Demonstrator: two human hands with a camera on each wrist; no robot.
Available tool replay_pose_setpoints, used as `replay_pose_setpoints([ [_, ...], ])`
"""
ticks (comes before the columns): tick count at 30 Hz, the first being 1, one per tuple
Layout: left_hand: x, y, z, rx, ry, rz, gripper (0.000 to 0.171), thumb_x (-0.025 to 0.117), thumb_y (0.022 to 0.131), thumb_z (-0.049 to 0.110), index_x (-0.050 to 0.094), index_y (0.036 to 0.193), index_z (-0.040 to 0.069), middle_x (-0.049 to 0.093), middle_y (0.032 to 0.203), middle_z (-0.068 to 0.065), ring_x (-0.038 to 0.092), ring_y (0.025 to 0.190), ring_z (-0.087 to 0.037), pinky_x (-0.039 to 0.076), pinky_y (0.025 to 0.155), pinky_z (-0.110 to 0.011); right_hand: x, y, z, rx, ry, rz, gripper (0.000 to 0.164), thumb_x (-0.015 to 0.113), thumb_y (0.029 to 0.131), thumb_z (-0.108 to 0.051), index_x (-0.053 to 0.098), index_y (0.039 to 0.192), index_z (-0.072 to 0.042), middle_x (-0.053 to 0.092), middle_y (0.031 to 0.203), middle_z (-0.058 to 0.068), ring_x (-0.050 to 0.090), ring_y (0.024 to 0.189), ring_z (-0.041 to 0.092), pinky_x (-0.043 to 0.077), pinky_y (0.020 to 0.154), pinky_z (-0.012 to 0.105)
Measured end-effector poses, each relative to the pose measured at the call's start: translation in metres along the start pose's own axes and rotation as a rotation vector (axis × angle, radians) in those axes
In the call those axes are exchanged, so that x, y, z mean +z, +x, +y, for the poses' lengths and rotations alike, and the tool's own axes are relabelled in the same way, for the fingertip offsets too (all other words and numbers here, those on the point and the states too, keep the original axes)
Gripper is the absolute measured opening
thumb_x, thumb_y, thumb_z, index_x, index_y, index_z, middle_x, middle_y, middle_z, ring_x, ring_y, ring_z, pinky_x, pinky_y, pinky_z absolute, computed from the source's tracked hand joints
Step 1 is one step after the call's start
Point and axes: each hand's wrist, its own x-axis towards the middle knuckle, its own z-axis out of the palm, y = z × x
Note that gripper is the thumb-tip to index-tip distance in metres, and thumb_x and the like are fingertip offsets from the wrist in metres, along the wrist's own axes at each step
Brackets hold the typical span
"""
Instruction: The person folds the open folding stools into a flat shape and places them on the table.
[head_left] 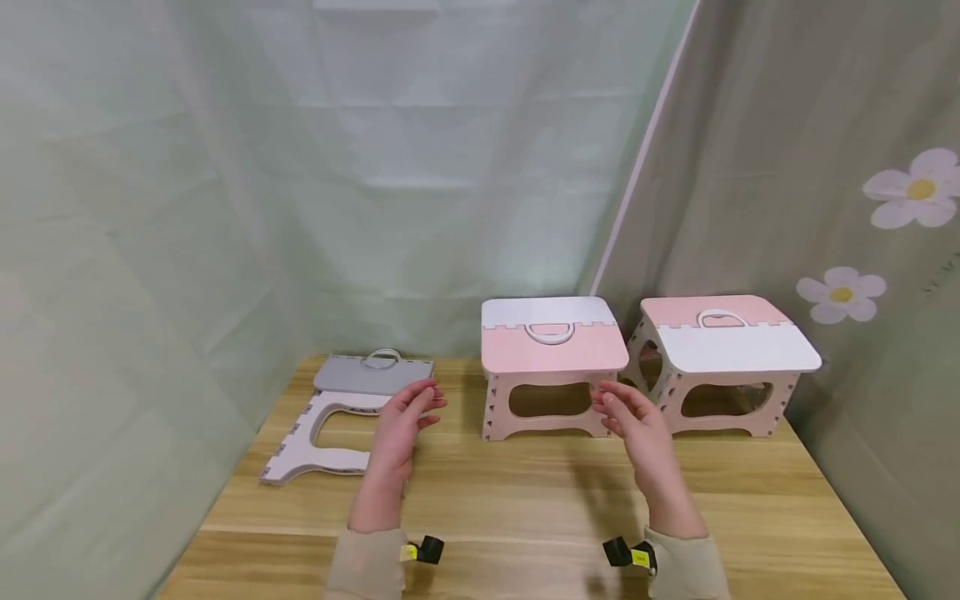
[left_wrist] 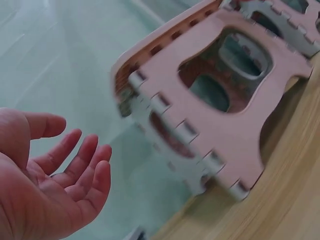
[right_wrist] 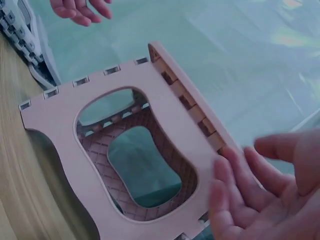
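My left hand hovers over the right end of a folded grey-and-white step stool lying flat on the wooden table. Its fingers are loosely bent and hold nothing, as the left wrist view of the hand confirms. My right hand is raised before the right front leg of an unfolded pink-and-white stool in the middle. In the right wrist view its fingers are relaxed around nothing, close to the pink stool; contact cannot be told. Part of the folded stool is hidden behind my left hand.
Another unfolded stool, white in front and pink behind, stands at the right of the wooden table. A pale green curtain hangs behind, and a grey one with flowers closes the right side.
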Motion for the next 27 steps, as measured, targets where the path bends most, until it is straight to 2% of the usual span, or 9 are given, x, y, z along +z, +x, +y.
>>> replay_pose_setpoints([
  [3, 0.017, 0.002, -0.007, 0.009, 0.021, -0.007, 0.032, 0.061, 0.11, 0.014, 0.065, 0.135, -0.006, 0.073, 0.118, -0.014, 0.071, 0.104, -0.019, 0.057, 0.087, -0.034, -0.003, 0.002, 0.002, 0.017, 0.028, 0.092, 0.039, 0.054, 0.114, -0.02, 0.053, 0.148, 0.0, 0.062, 0.143, 0.016, 0.062, 0.118, 0.011, 0.052, 0.093, 0.022],
  [5, 0.026, 0.003, -0.012, 0.009, 0.051, -0.004, 0.031, 0.062, 0.109, 0.013, 0.066, 0.134, -0.005, 0.073, 0.12, -0.014, 0.069, 0.106, -0.02, 0.057, 0.088, -0.037, -0.004, 0.004, 0.005, 0.025, 0.033, 0.12, 0.043, 0.054, 0.114, -0.019, 0.047, 0.152, 0.0, 0.056, 0.149, 0.018, 0.056, 0.123, 0.012, 0.05, 0.093, 0.022],
  [8, 0.039, 0.003, -0.02, 0.014, 0.119, -0.001, 0.034, 0.065, 0.107, 0.012, 0.066, 0.136, -0.005, 0.071, 0.128, -0.016, 0.066, 0.113, -0.024, 0.056, 0.093, -0.042, -0.007, 0.006, 0.009, 0.038, 0.014, 0.114, 0.052, 0.052, 0.114, -0.019, 0.036, 0.161, -0.001, 0.045, 0.158, 0.02, 0.047, 0.135, 0.018, 0.046, 0.097, 0.025],
  [12, 0.05, 0.001, -0.029, 0.024, 0.192, -0.03, 0.042, 0.067, 0.104, 0.011, 0.06, 0.142, -0.006, 0.063, 0.14, -0.023, 0.062, 0.125, -0.033, 0.051, 0.105, -0.046, -0.009, 0.009, 0.013, 0.042, -0.026, 0.071, 0.06, 0.052, 0.114, -0.016, 0.026, 0.166, 0.0, 0.035, 0.165, 0.024, 0.037, 0.147, 0.031, 0.04, 0.11, 0.038],
  [15, 0.053, -0.001, -0.032, 0.027, 0.206, -0.056, 0.049, 0.069, 0.103, 0.011, 0.056, 0.146, -0.007, 0.059, 0.146, -0.027, 0.056, 0.133, -0.041, 0.044, 0.113, -0.051, -0.01, 0.012, 0.018, 0.043, -0.074, 0.023, 0.064, 0.054, 0.114, -0.017, 0.023, 0.166, 0.002, 0.031, 0.167, 0.026, 0.032, 0.152, 0.04, 0.035, 0.117, 0.05],
  [18, 0.055, -0.002, -0.034, 0.018, 0.218, -0.087, 0.057, 0.071, 0.101, 0.013, 0.051, 0.151, -0.007, 0.055, 0.15, -0.029, 0.05, 0.14, -0.046, 0.039, 0.117, -0.057, -0.01, 0.013, 0.021, 0.042, -0.113, -0.025, 0.066, 0.056, 0.113, -0.018, 0.023, 0.167, 0.002, 0.029, 0.169, 0.026, 0.031, 0.154, 0.044, 0.031, 0.12, 0.058],
  [21, 0.056, -0.003, -0.036, 0.011, 0.24, -0.131, 0.061, 0.07, 0.102, 0.014, 0.047, 0.154, -0.008, 0.051, 0.155, -0.03, 0.046, 0.144, -0.048, 0.036, 0.118, -0.059, -0.009, 0.012, 0.023, 0.038, -0.126, -0.048, 0.066, 0.057, 0.113, -0.019, 0.024, 0.167, 0.0, 0.028, 0.171, 0.025, 0.031, 0.154, 0.045, 0.03, 0.121, 0.061],
  [24, 0.057, -0.003, -0.038, 0.004, 0.257, -0.173, 0.062, 0.069, 0.103, 0.013, 0.045, 0.155, -0.008, 0.05, 0.156, -0.029, 0.048, 0.143, -0.047, 0.038, 0.117, -0.058, -0.009, 0.01, 0.024, 0.038, -0.139, -0.049, 0.065, 0.057, 0.113, -0.02, 0.026, 0.167, 0.0, 0.03, 0.169, 0.025, 0.032, 0.153, 0.045, 0.029, 0.121, 0.062],
  [27, 0.057, -0.002, -0.04, 0.006, 0.265, -0.168, 0.058, 0.069, 0.102, 0.012, 0.049, 0.153, -0.008, 0.055, 0.152, -0.026, 0.053, 0.139, -0.044, 0.043, 0.114, -0.055, -0.011, 0.008, 0.023, 0.046, -0.18, -0.046, 0.064, 0.057, 0.113, -0.021, 0.028, 0.165, 0.002, 0.035, 0.165, 0.027, 0.036, 0.15, 0.044, 0.032, 0.119, 0.061],
])
